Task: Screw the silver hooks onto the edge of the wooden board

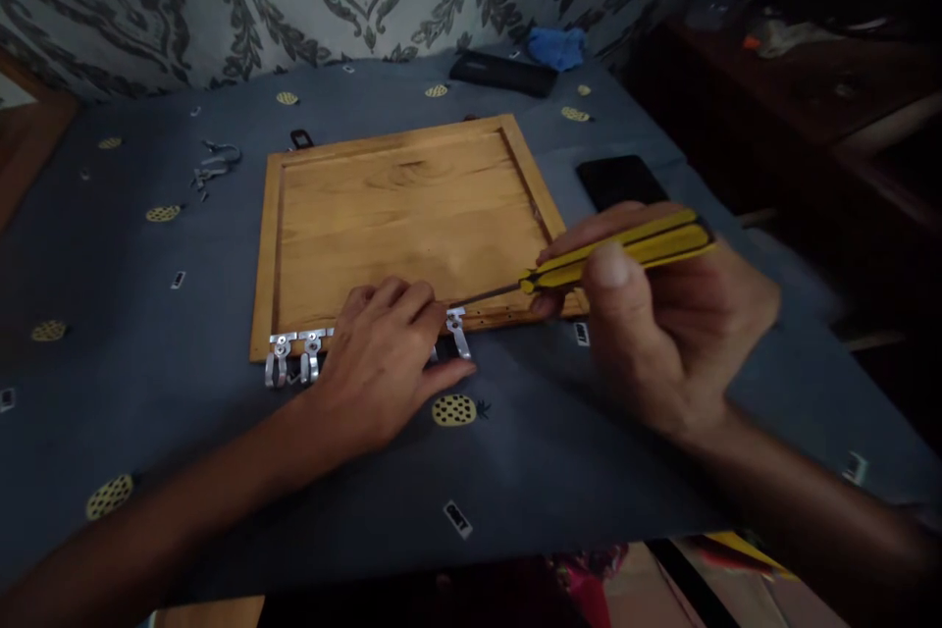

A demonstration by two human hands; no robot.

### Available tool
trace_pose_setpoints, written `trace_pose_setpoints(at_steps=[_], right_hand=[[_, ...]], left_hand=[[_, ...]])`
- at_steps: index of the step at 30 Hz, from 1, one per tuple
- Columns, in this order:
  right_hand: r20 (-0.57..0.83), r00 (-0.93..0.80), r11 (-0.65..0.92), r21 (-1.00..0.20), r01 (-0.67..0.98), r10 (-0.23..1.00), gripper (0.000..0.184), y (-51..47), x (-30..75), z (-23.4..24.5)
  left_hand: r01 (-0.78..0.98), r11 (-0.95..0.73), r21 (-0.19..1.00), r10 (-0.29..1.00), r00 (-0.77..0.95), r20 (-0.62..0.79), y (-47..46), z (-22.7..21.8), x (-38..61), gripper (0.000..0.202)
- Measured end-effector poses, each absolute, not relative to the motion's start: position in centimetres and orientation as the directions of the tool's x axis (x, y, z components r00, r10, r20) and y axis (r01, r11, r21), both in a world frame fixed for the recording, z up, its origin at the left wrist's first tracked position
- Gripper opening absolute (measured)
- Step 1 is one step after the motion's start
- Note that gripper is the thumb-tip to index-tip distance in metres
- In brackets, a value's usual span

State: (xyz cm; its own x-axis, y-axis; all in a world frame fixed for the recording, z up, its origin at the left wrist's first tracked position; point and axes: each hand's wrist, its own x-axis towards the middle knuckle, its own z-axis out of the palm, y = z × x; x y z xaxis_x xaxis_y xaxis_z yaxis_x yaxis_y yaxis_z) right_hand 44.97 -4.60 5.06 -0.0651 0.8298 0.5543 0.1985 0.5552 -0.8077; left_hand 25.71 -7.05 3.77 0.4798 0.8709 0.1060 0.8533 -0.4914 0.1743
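Black phone (620, 180) beside wooden board (401, 216)

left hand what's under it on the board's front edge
Metal hooks show either side of the left hand on the wooden board edge; anything beneath the palm is covered.

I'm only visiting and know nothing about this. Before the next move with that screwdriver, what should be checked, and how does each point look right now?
1. Grip on the screwdriver: the right hand wraps its yellow handle. Ok.
2. Tip placement: the tip meets the top of the metal hook at the near edge of the wooden board. Whether it sits in a screw head is too small to see. Cannot tell.
3. Board held steady: the left hand rests on the near edge beside the hook. Ok.
4. Fingers clear of the tip: the left fingertips lie right next to it. Not ok.
5. Light: the scene is dim. Not ok.
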Motion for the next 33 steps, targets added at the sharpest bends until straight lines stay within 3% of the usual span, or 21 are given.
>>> trace_pose_setpoints(at_steps=[4, 11, 24, 27, 33], right_hand=[[0.617, -0.130, 0.629, -0.741, 0.235, 0.776, 0.017, -5.0, 45.0, 4.3], [0.613, -0.144, 0.624, -0.719, 0.306, 0.777, 0.022, -5.0, 45.3, 4.4], [0.633, -0.182, 0.652, -0.678, 0.340, 0.753, 0.012, -4.8, 45.3, 4.4], [0.674, -0.267, 0.718, -0.583, 0.380, 0.689, 0.002, -5.0, 45.5, 4.4], [0.696, -0.468, 0.832, -0.376, 0.408, 0.545, 0.011, -5.7, 45.4, 5.4]], left_hand=[[0.858, -0.487, 0.163, 0.874, 0.478, 0.090, -7.1, 3.9, 25.7, 0.037], [0.851, -0.498, 0.167, 0.867, 0.491, 0.083, -7.0, 3.8, 25.7, 0.038], [0.851, -0.499, 0.162, 0.867, 0.491, 0.090, -7.0, 3.8, 25.7, 0.038], [0.850, -0.502, 0.161, 0.865, 0.494, 0.088, -7.0, 3.7, 25.7, 0.038], [0.841, -0.517, 0.160, 0.856, 0.502, 0.124, -7.1, 3.6, 25.6, 0.037]])
